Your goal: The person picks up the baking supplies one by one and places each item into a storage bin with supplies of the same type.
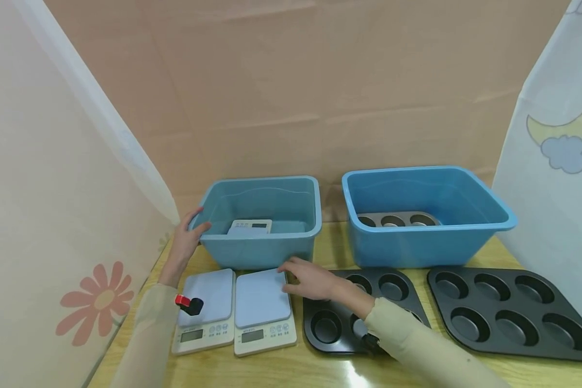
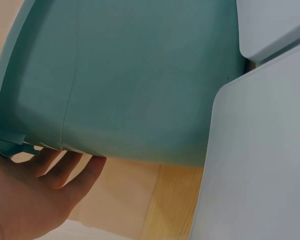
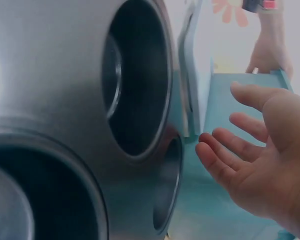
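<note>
At the left end of the smaller grey-blue plastic bin (image 1: 259,252), my left hand (image 1: 186,242) holds the rim. In the left wrist view its fingers (image 2: 82,180) reach along the bin's outer side, below the lip. A white kitchen scale (image 1: 249,228) lies inside that bin. In front of it, two more white scales lie side by side, a left scale (image 1: 206,304) and a right scale (image 1: 264,304). Above the right scale's upper right corner is my right hand (image 1: 310,277), its fingers loosely bent; the right wrist view shows nothing in its grasp.
A brighter blue bin (image 1: 424,245) stands at the back right with a muffin tin (image 1: 407,216) inside. Two dark muffin tins, a nearer one (image 1: 339,310) under my right forearm and another (image 1: 509,312) at the right, lie on the wooden table (image 1: 320,372). Curtains hang at both sides.
</note>
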A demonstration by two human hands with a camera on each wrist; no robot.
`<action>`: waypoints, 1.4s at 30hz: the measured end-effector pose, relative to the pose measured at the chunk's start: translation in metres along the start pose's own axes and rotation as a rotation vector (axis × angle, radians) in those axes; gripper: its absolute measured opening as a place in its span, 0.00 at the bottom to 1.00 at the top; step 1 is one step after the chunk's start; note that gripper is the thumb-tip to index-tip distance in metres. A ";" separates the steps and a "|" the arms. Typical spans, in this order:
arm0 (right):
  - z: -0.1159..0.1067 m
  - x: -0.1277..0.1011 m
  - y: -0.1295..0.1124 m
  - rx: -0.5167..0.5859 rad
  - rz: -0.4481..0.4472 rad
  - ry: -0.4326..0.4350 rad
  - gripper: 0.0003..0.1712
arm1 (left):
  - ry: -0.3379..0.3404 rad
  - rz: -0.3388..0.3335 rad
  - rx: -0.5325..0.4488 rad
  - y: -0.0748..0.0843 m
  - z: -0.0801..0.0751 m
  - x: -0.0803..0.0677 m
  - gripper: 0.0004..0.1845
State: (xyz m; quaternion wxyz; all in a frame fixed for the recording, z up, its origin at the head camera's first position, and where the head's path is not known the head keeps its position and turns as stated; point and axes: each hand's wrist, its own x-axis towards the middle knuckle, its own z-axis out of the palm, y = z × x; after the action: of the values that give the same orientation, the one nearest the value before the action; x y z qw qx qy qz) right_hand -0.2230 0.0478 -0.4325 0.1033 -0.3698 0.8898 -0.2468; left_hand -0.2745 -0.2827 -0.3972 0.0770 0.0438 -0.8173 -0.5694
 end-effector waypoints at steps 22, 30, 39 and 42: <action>0.010 0.004 -0.008 -0.110 0.033 -0.192 0.18 | -0.024 -0.044 0.015 0.001 0.001 -0.001 0.40; 0.006 0.009 -0.008 -0.095 -0.018 -0.130 0.19 | -0.019 -0.034 0.004 0.002 0.000 -0.002 0.42; 0.013 0.013 -0.002 -0.068 0.119 -0.148 0.47 | -0.018 -0.038 -0.001 0.001 0.001 -0.001 0.40; 0.014 0.015 0.001 -0.052 0.139 -0.174 0.52 | -0.016 -0.038 0.002 0.000 0.000 -0.002 0.41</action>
State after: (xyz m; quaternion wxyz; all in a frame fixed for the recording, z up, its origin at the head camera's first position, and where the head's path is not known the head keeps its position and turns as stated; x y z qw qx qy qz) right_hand -0.2294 0.0327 -0.4454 0.1874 -0.3300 0.9070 -0.1828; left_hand -0.2730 -0.2820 -0.3973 0.0597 0.0550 -0.8174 -0.5703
